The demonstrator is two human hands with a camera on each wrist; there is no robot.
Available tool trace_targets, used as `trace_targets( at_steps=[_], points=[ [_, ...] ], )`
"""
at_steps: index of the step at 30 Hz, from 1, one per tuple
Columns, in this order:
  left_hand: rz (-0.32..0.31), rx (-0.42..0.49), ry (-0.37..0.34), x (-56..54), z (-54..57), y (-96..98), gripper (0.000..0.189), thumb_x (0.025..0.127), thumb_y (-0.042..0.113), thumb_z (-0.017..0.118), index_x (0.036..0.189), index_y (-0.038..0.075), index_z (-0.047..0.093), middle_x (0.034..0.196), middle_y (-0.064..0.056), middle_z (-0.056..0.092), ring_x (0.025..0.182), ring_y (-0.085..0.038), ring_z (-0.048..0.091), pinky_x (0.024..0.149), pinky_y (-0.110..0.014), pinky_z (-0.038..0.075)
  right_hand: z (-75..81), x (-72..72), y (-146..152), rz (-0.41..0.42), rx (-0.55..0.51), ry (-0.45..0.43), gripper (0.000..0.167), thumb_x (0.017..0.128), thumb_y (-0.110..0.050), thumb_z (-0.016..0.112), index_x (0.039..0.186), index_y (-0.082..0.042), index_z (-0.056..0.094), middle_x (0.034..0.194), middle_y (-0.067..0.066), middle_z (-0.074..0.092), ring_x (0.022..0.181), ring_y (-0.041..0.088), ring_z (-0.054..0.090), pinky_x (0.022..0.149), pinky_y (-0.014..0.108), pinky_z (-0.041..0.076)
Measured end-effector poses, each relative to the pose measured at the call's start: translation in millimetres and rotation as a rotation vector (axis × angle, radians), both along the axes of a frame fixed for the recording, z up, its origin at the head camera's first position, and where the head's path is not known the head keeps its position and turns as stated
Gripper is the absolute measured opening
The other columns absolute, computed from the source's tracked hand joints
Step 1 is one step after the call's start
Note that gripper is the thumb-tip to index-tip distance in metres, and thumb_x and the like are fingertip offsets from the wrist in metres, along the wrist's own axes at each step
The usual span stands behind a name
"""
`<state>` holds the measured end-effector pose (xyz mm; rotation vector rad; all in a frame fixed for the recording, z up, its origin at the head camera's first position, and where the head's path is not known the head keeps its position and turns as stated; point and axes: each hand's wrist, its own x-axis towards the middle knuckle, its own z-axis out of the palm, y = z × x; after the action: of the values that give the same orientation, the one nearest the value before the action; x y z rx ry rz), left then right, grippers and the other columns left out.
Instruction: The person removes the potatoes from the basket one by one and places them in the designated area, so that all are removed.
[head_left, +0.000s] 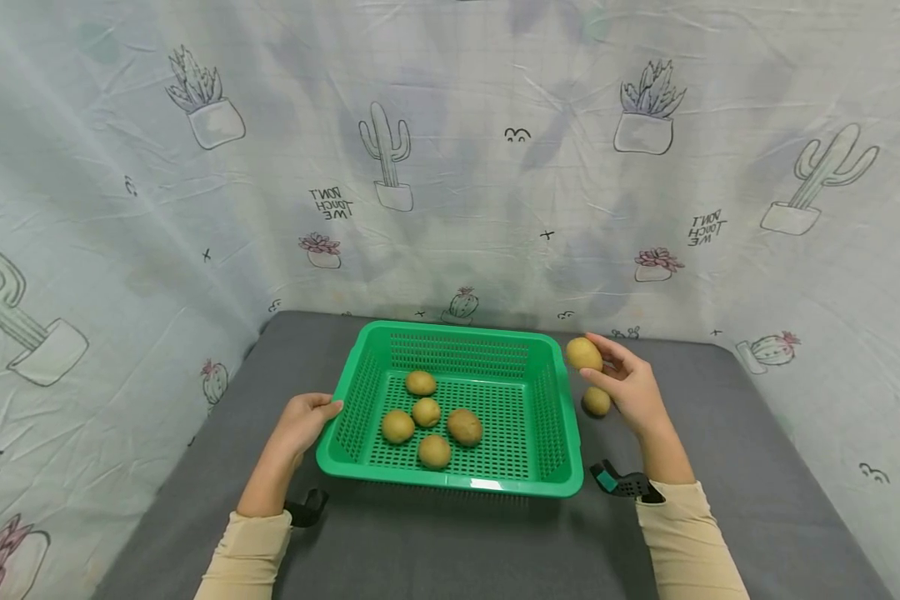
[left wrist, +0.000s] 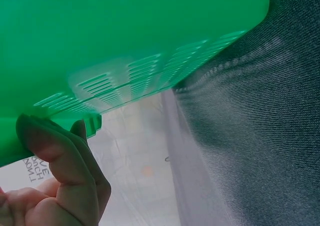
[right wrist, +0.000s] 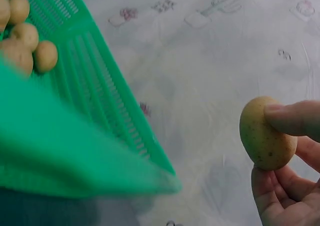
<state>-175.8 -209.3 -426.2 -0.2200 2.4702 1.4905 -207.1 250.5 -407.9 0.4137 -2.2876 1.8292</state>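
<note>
A green plastic basket (head_left: 450,482) with slotted walls stands in the middle of the table, several potatoes (head_left: 435,452) lying on its bottom. My left hand (head_left: 302,423) grips the basket's left rim, thumb on top; the left wrist view shows its curled fingers (left wrist: 65,161) under that rim. Beyond the right rim, my right hand (head_left: 632,385) pinches one potato (right wrist: 267,133) between thumb and fingers, held up off the table. Below that hand another potato (head_left: 596,402) rests on the table, just outside the basket's right wall.
The grey table (head_left: 450,550) runs around the basket on all sides. Behind it and along both sides hangs a pale curtain (head_left: 480,200) printed with cacti and potted plants. Black straps with camera mounts (head_left: 630,483) sit at both wrists.
</note>
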Motion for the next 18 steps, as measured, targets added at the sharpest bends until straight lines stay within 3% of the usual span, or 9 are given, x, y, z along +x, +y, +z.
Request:
trace_targets(
  at_steps=[8, 18],
  points=[
    [0.001, -0.009, 0.003, 0.0, 1.9, 1.1, 0.054, 0.101, 0.021, 0.046, 0.140, -0.014, 0.032, 0.144, -0.034, 0.031, 0.134, -0.049, 0.028, 0.107, -0.060, 0.031, -17.3, 4.7, 21.9, -0.158, -0.085, 0.009, 0.054, 0.087, -0.002, 0.067, 0.137, -0.001, 0.049, 0.116, -0.013, 0.058, 0.100, -0.001, 0.059, 0.078, 0.009, 0.050],
    [0.002, -0.005, 0.005, -0.1, 1.6, 1.4, 0.053, 0.101, 0.020, 0.046, 0.139, -0.015, 0.033, 0.143, -0.034, 0.032, 0.133, -0.050, 0.029, 0.106, -0.060, 0.031, -35.0, 8.1, 53.0, -0.313, -0.185, -0.077, 0.057, 0.086, -0.003, 0.068, 0.138, 0.000, 0.047, 0.108, -0.014, 0.058, 0.095, -0.004, 0.058, 0.075, 0.006, 0.048]
  ],
)
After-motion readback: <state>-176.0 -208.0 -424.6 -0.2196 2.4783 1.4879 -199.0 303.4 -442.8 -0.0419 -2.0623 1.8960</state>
